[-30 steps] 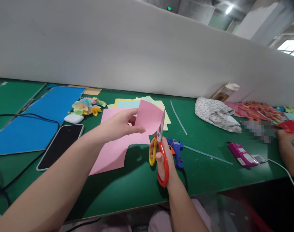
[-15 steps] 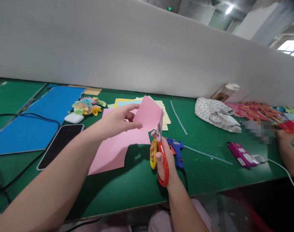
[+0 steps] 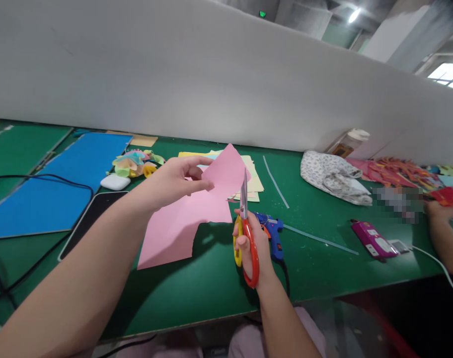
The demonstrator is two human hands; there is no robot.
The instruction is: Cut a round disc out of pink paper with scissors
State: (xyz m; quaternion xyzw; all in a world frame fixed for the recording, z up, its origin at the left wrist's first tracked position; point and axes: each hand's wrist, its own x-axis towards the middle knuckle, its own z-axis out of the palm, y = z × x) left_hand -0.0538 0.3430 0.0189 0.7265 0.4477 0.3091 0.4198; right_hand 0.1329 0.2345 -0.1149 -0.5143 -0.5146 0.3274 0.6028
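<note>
Paper (image 3: 226, 171) pinched in left hand (image 3: 174, 181), thumb against fingers, raised off the surface (image 3: 211, 293) near a pink sheet (image 3: 174, 233). Right hand (image 3: 263, 241), apart from left, wraps scissors (image 3: 243, 206), blades at paper's right edge. Glue gun (image 3: 274, 229) just beside that hand.

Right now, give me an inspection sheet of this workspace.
Surface: green tabletop, a thin pale strip lying on it.
Working things: pink piece, raised; scissors, blades by its right edge; larger pink sheet below.
Clutter: phone, white case, blue glue gun, purple pack.
Grips: left grip pinches the pink piece; right grip holds the scissors.
Cables: black cable across the blue board; white cable at right.
Surroundings: pale partition behind; another person's hand at right.
</note>
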